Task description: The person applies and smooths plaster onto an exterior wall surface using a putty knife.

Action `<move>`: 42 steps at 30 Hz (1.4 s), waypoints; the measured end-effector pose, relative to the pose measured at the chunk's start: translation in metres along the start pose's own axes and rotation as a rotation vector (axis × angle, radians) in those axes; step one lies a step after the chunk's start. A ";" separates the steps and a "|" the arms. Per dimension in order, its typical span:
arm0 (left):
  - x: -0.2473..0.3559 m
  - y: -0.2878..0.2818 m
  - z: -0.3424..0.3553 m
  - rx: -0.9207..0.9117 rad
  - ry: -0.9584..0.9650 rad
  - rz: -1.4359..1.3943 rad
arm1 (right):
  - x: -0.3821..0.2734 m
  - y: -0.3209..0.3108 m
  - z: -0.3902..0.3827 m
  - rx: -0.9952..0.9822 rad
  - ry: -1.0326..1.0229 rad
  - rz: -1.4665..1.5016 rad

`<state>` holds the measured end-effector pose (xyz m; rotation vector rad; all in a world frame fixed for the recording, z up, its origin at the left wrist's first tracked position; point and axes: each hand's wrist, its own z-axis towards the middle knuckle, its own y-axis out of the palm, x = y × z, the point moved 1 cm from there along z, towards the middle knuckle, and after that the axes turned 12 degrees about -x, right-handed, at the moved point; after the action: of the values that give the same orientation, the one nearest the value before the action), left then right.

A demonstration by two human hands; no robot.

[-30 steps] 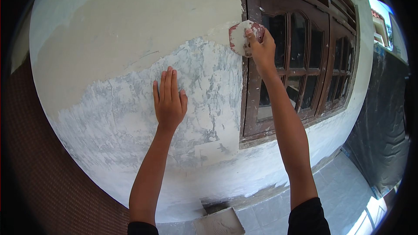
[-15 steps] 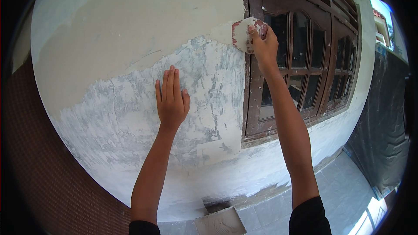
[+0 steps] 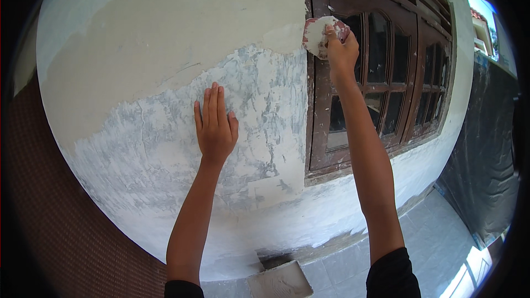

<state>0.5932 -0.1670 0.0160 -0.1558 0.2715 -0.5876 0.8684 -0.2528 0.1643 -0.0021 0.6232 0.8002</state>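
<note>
My left hand (image 3: 215,129) lies flat against the wall (image 3: 138,49), fingers stretched upward, on a patchy white and grey area of filler. My right hand (image 3: 343,58) is raised higher and grips a putty scraper (image 3: 316,37), a flat red piece smeared with off-white filler. The scraper sits at the wall's edge and overlaps the left side of the brown wooden window frame (image 3: 318,132). Whether its blade touches the wall or the frame, I cannot tell. Smooth beige filler covers the upper wall, ending in a ragged line above my left hand.
A shallow tray with beige filler (image 3: 281,281) stands on the grey tiled floor (image 3: 348,262) below. The shuttered window has several dark glass panes (image 3: 378,49). Dark sheeting (image 3: 475,149) hangs at the right, and a brown woven-looking surface (image 3: 72,209) runs along the left.
My right hand and the scraper have moved a little right and up, from the wall's edge farther over the window frame. The left hand stays in place on the wall.
</note>
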 end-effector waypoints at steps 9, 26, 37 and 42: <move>-0.007 0.003 -0.003 -0.024 0.021 -0.029 | -0.020 0.042 -0.033 -0.203 -0.225 -0.255; -0.001 0.001 -0.002 -0.008 -0.005 0.007 | 0.023 -0.014 -0.008 -0.219 0.094 0.318; -0.003 0.003 -0.002 -0.028 0.019 -0.024 | 0.034 -0.021 -0.007 -0.306 0.077 0.311; -0.002 0.003 -0.003 -0.026 0.011 -0.015 | 0.025 -0.024 -0.015 -0.298 0.037 0.455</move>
<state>0.5925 -0.1633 0.0132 -0.1802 0.2894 -0.6005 0.8900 -0.2563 0.1328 -0.1520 0.5402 1.3311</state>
